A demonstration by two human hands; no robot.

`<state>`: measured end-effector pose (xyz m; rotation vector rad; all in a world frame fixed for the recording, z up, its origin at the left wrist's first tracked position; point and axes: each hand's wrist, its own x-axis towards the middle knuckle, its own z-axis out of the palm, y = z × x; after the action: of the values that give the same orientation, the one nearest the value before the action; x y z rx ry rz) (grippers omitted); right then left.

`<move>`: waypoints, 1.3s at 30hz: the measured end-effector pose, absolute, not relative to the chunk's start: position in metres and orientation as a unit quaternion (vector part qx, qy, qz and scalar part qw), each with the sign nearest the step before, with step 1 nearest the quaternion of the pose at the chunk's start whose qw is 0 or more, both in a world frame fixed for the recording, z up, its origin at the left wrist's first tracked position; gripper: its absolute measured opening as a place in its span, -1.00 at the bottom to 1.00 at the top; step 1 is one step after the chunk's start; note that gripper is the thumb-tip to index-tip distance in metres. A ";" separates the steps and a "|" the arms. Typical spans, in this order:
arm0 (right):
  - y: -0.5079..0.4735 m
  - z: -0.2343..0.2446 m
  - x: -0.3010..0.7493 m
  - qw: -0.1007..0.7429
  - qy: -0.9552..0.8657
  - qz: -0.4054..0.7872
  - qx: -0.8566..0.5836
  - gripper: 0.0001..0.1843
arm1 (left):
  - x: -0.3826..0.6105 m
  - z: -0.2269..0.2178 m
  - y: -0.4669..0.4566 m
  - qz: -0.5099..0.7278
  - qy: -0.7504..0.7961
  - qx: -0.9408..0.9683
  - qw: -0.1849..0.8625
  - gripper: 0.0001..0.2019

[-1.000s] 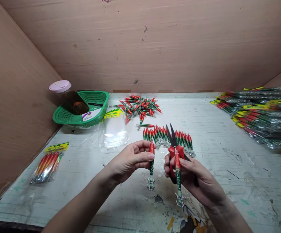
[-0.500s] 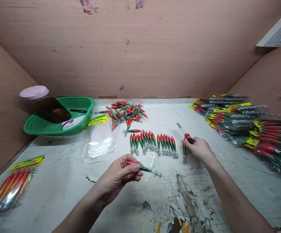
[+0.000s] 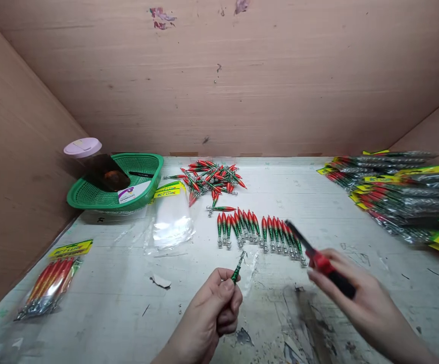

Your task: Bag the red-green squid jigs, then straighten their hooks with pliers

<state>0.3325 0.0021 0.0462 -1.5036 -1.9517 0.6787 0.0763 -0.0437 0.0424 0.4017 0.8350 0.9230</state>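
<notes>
Lure in curled L hand, R hand aslant w/ pliers.

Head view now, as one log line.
left hand: holds slim green silver-hooked lure | right hand: holds red-and-black pliers | ahead: lined-up red-green lures

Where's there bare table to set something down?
One bare patch lies between the loose lure pile and the packed lures at right, beyond the lure row. Another lies between the bagged lures at left and the left hand, with a pale flake on it. The back left is crowded: green basket, clear bags and pile sit close together.
</notes>
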 end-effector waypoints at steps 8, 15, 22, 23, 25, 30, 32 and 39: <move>-0.045 0.045 0.302 0.248 -0.843 0.233 -0.417 -0.91 | 0.086 0.036 -0.050 0.460 0.368 0.193 0.784 -0.66; -0.046 0.044 0.300 0.243 -0.857 0.209 -0.403 -0.90 | 0.086 0.043 -0.059 0.454 0.488 0.354 0.656 -0.57; -0.049 0.055 0.298 0.249 -0.866 0.177 -0.395 -0.82 | 0.090 0.039 -0.069 0.450 0.523 0.488 0.534 -0.62; -0.048 0.058 0.297 0.255 -0.868 0.174 -0.390 -0.81 | 0.090 0.037 -0.070 0.450 0.524 0.508 0.515 -0.63; -0.044 0.061 0.297 0.259 -0.874 0.168 -0.376 -0.81 | 0.088 0.033 -0.071 0.452 0.517 0.554 0.470 -0.68; -0.035 0.068 0.300 0.244 -0.891 0.165 -0.347 -0.82 | 0.079 0.024 -0.067 0.440 0.460 0.669 0.383 -0.69; -0.034 0.069 0.302 0.243 -0.891 0.175 -0.340 -0.82 | 0.077 0.023 -0.066 0.437 0.446 0.685 0.377 -0.66; -0.038 0.060 0.304 0.252 -0.863 0.257 -0.354 -0.84 | 0.084 0.040 -0.066 0.440 0.480 0.494 0.577 -0.70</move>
<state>0.3038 -0.0385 0.0602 -0.9633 -2.3483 0.6992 0.0843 -0.0662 0.0400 1.1558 1.1226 1.0289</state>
